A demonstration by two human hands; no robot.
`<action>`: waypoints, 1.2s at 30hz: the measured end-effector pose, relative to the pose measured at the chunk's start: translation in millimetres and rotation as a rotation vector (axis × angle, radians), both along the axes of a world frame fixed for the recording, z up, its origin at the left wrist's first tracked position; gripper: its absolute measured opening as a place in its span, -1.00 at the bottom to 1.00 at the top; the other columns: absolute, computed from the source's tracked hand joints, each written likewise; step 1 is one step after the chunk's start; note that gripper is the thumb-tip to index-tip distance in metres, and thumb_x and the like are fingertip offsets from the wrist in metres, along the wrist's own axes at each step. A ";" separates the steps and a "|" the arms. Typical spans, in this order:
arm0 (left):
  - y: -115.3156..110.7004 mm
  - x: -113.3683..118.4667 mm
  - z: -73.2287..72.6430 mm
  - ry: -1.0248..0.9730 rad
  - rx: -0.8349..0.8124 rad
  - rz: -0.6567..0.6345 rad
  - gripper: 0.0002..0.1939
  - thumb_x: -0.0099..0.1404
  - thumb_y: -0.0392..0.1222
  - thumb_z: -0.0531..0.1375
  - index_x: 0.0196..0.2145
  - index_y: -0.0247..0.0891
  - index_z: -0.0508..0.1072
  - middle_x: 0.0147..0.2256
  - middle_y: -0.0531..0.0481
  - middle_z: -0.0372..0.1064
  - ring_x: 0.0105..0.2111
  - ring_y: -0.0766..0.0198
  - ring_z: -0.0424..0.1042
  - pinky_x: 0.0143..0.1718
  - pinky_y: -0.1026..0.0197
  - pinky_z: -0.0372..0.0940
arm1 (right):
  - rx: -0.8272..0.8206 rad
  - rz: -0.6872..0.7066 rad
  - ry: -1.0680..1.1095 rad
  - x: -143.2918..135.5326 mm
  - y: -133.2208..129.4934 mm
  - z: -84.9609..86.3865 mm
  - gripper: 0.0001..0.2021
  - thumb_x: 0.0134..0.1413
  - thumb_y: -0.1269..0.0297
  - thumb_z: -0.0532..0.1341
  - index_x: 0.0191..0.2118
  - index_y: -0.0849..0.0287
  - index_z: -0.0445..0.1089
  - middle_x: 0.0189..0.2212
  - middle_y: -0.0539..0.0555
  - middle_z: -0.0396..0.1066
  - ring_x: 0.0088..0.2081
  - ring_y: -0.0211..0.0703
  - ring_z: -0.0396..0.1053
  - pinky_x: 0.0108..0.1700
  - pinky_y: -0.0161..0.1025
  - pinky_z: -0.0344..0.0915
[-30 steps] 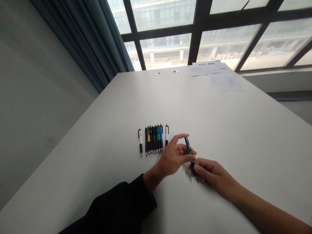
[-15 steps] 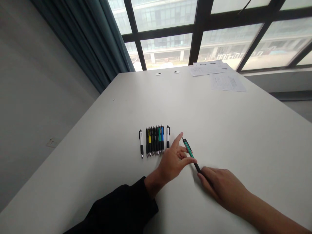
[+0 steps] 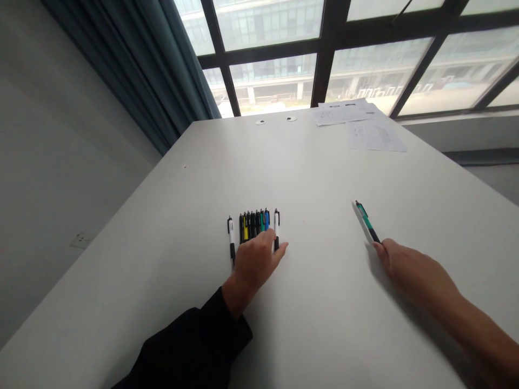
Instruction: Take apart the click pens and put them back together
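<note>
Row of pens [image 3: 252, 220]: your landmark, on the white table [image 3: 316, 178]; the pens lie side by side, clickers away from you, with yellow near the left end, several black ones in the middle, then green and blue at the right.
Left hand [image 3: 253, 258]: over the near ends of the row, thumb stretched out to the right; your fingertips are hidden, so you cannot tell whether they grip a pen.
Right hand [image 3: 417, 270]: well to the right of the row, your fingers closed on the dark grip of the teal pen.
Teal pen [image 3: 366, 219]: well right of the row, clicker pointing away from you and slanting left.
White pens: one [image 3: 231, 232] just left of the row, another [image 3: 277, 220] just right of it.
Papers [image 3: 375, 135]: far beyond the row, to its right.
Curtain [image 3: 154, 70]: beyond the row, to its left.
</note>
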State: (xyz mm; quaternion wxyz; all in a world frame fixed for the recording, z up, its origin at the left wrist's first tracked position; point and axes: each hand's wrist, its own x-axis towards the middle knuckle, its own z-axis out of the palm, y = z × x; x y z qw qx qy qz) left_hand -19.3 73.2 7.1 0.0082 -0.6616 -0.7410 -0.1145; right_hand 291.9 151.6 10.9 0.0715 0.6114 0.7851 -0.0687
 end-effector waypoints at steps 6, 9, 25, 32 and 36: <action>0.8 1.8 3.8 0.041 -0.081 0.014 -0.69 0.42 0.02 0.15 -0.32 -0.28 0.49 -0.41 -0.10 0.51 -0.44 0.11 0.50 -0.48 0.23 0.19 | -0.002 -0.015 0.016 10.2 0.3 -3.6 -0.54 0.42 0.06 -0.17 -0.32 0.17 0.34 -0.47 0.30 0.51 -0.49 0.18 0.48 -0.51 -0.09 0.12; 1.6 2.0 3.0 0.045 -0.092 0.002 -0.66 0.43 0.01 0.12 -0.33 -0.28 0.50 -0.41 -0.10 0.52 -0.44 0.13 0.51 -0.48 0.24 0.18 | -0.035 -0.032 0.020 14.2 1.4 -3.2 -0.49 0.42 0.02 -0.19 -0.34 0.17 0.36 -0.47 0.34 0.52 -0.47 0.25 0.50 -0.49 -0.04 0.18; -16.9 7.3 -2.8 -0.045 0.366 -0.370 -0.73 0.37 -0.17 0.19 -0.49 -0.28 0.40 -0.54 0.01 0.38 -0.54 0.28 0.33 -0.50 0.21 0.05 | 0.059 -0.037 0.359 -0.5 -9.3 4.9 -0.46 0.33 -0.18 -0.11 -0.45 0.10 0.32 -0.59 0.17 0.41 -0.52 0.04 0.37 -0.41 -0.05 0.22; -50.7 7.4 -5.2 -0.247 0.300 -0.630 -0.72 0.42 -0.16 0.18 -0.46 -0.26 0.37 -0.55 0.07 0.32 -0.56 0.35 0.25 -0.53 0.22 0.00 | -0.396 0.169 1.105 -24.4 -37.0 -2.1 -0.74 0.34 0.02 0.14 -0.08 0.10 0.38 -0.37 0.07 0.43 -0.45 -0.19 0.33 -0.40 -0.25 0.30; -49.6 3.9 -7.0 -0.400 0.284 -0.619 -0.71 0.43 -0.09 0.20 -0.41 -0.29 0.42 -0.54 0.06 0.34 -0.56 0.37 0.27 -0.52 0.27 0.07 | -0.468 0.109 1.142 -24.2 -38.5 -4.1 -0.76 0.27 0.05 0.24 -0.22 0.13 0.44 -0.48 0.00 0.33 -0.46 -0.22 0.26 -0.41 -0.27 0.22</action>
